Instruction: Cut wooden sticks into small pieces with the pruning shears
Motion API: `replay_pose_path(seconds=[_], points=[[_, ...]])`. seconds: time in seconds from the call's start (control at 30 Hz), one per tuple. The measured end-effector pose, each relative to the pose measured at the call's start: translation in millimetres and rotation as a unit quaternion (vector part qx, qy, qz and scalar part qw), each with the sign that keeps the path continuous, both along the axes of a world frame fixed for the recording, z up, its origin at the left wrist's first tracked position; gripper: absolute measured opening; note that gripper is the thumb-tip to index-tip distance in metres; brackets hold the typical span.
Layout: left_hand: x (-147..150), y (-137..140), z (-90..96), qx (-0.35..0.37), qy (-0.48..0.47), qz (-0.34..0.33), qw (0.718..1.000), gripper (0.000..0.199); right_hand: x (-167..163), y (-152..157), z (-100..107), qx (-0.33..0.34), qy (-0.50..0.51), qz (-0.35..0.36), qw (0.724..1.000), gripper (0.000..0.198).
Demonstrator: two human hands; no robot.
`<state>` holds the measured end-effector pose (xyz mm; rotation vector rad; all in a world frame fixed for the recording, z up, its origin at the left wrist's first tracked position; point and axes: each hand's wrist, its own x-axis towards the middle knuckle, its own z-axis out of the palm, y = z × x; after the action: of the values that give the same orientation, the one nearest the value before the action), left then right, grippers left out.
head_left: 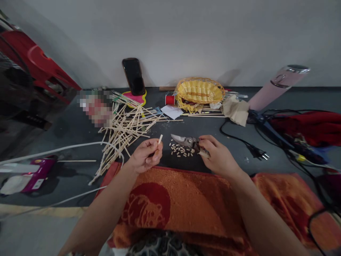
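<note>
My left hand [147, 153] is closed in a pinch around a short pale wooden stick [160, 139], its tip poking up past the fingers. Wrapped around the handles of a pair of pruning shears [186, 140] is my right hand [217, 153]. The shears' blades point left toward the stick but are apart from it. Below the blades lies a scatter of small cut wooden pieces [179, 151] on the dark table. A loose heap of long thin wooden sticks [128, 124] spreads beyond my left hand.
Behind stand a yellow wicker basket [201, 91], a red thread spool [169, 100] and a propped phone [134, 76]. A pink flask [277, 87] and a black plug cable [255, 151] are at right. A purple power strip [39, 174] lies left; an orange towel [191, 199] covers the near edge.
</note>
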<state>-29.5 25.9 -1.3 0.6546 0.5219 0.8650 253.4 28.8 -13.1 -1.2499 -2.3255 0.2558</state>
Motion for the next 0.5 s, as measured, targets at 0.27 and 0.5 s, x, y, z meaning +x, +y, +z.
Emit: replay_pose_path(seconds=[0.27, 0.5], points=[[9.9, 0.0, -0.6, 0.014, 0.06, 0.063, 0.996, 0.022, -7.1, -5.0, 6.4, 0.001, -0.109, -0.007, 0.994, 0.031], [18.0, -2.3, -8.3, 0.081, 0.189, 0.074, 0.976, 0.033, -17.8, -12.0, 7.5, 0.004, -0.149, -0.038, 0.988, 0.032]])
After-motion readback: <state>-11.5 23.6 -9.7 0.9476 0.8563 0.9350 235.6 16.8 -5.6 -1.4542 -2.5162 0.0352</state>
